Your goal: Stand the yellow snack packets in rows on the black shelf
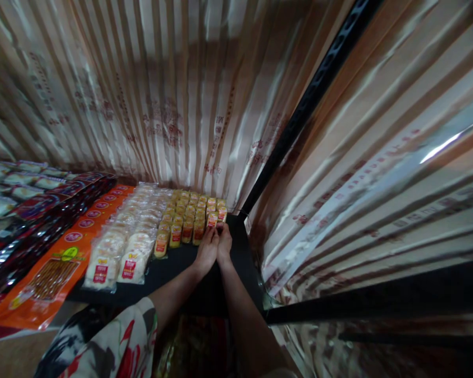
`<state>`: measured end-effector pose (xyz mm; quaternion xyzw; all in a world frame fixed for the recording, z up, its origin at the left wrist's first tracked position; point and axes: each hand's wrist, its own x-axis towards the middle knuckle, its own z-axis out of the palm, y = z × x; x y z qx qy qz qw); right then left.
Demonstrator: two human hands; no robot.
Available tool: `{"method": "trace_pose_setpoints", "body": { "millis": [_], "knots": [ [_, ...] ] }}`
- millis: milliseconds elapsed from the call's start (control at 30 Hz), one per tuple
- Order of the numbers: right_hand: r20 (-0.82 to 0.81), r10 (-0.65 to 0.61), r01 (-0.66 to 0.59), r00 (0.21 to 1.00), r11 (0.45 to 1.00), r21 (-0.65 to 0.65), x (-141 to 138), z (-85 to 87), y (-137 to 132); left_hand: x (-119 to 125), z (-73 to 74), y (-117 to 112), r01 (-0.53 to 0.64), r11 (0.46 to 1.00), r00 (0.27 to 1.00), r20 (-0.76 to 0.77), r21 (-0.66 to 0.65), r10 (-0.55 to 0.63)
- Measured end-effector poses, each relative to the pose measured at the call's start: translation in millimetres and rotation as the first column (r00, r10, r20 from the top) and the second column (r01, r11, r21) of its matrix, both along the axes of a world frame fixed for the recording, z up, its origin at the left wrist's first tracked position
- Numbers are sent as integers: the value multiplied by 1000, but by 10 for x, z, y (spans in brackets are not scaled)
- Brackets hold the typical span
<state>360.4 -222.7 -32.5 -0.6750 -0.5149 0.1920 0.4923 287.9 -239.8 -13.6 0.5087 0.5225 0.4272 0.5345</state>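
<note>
Both of my hands reach to the right end of the black shelf (236, 247), close together at the front of rows of small yellow snack packets (187, 231) with red labels. My left hand (208, 248) has its fingers closed at the lower end of one snack packet (212, 219). Beside it, my right hand (224, 243) is closed with its fingertips at another snack packet (222, 214) on the right. Those two packets stand upright, their lower ends partly hidden by my fingers.
Left of the yellow packets lie rows of clear bags of pale round crackers (134, 257). Then come orange snack bags (55, 275) and dark red shiny packs (63, 210). A pleated printed plastic sheet (173, 105) hangs behind. A black post (299, 115) rises at the shelf's right corner.
</note>
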Motion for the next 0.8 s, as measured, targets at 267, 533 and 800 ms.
{"method": "trace_pose_setpoints", "body": {
  "millis": [267,533,800],
  "knots": [
    [66,-30,27,997,999,44,-13,-49,-35,36,-60,11,-22,1000,999,42,-14,23],
    [34,23,-26,999,996,83,-4,-79,45,81,-48,59,-20,999,999,-40,48,22],
    [130,76,-72,989,997,-41,29,-210,57,91,-137,49,-19,996,997,-79,84,26]
  ]
}}
